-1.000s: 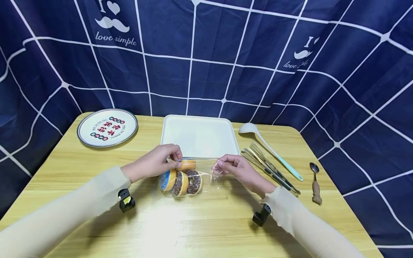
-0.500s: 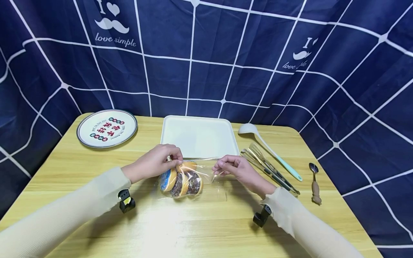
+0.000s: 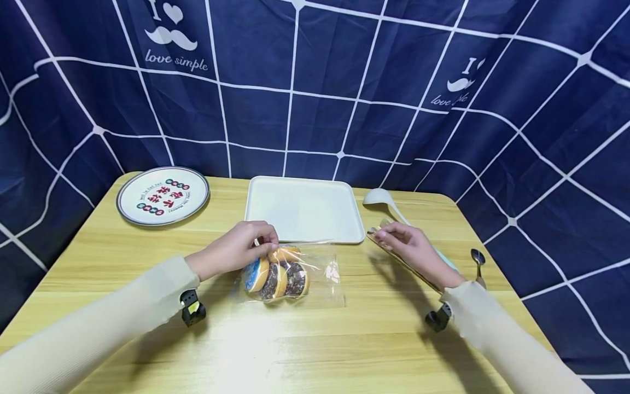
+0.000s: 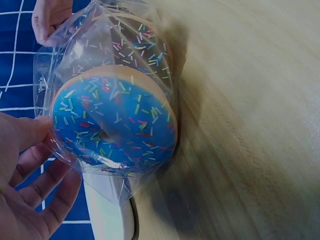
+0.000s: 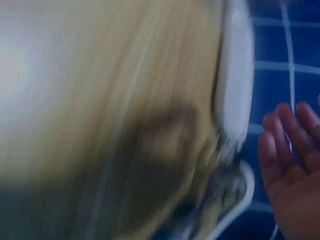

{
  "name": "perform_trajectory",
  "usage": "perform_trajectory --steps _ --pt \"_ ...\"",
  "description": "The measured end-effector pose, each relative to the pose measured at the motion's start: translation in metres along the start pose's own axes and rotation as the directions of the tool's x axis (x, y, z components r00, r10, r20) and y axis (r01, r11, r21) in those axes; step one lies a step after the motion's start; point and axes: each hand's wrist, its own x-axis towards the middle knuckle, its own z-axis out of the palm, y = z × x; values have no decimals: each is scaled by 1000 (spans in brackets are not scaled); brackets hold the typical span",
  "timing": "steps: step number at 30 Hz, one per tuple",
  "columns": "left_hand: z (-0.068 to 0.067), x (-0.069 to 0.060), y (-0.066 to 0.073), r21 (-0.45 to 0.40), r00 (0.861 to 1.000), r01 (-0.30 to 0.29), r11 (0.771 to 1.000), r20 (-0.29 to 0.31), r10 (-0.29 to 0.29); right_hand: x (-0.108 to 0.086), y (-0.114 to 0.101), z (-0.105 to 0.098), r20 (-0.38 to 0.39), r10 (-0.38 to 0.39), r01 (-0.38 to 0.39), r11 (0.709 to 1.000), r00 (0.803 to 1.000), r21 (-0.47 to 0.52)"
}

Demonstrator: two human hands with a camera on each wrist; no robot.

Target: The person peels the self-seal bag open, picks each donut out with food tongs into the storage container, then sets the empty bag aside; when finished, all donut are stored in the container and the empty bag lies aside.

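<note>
The person's left hand [image 3: 236,249] has a narrow grip, thumb and finger pinching the film of a clear bag [image 3: 322,284] along its far edge, close to the left end. The bag lies on the wooden bench [image 3: 344,350], just in front of a white tray [image 3: 305,210], and its right part spreads flat and shiny over the wood. Bunched in the left part are 4 doughnuts [image 3: 275,279]: the blue-iced doughnut [image 3: 256,275] leans at the left, 2 chocolate doughnuts [image 3: 297,280] stand tilted beside it, and the top doughnut [image 3: 284,253] sits behind them by the fingers, its icing mostly hidden. Seen from the left wrist, the blue icing carries many-coloured sprinkles and faces the camera. The right hand [image 3: 413,251] is well apart from the bag, its grip loose and fairly wide: the right wrist view shows the fingers gently bent with the palm bare. It is over the tongs [image 3: 403,263], which it largely hides, and casts a long shadow on the wood. Just beyond them is a ladle [image 3: 381,198] with a white bowl and a pale green handle, partly covered by the hand; a small spoon [image 3: 478,256] lies farther right, its handle behind the sleeve [image 3: 492,323]. A round printed plate [image 3: 162,196] sits at the far left, and dark blue cloth [image 3: 320,65] with white lines hangs around the bench.
</note>
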Motion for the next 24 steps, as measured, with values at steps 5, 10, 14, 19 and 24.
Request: perform_trajectory --steps 5,10,14,19,24 --pt "0 0 1 -7 1000 14 1000 9 -14 -10 21 -24 -41 15 -28 934 999 -356" --pt "-1 -1 1 -20 1000 6 1000 8 -6 -16 33 -29 49 63 -33 888 997 -458" --pt "0 -1 0 -26 1000 10 1000 7 -9 -15 36 -26 66 89 -46 872 994 -487" --pt "2 -2 -1 -20 1000 13 1000 6 -13 -13 38 -24 75 145 -88 858 987 -507" --pt "3 -2 -1 -7 1000 13 1000 6 -13 -15 44 -25 72 151 -91 845 986 -527"
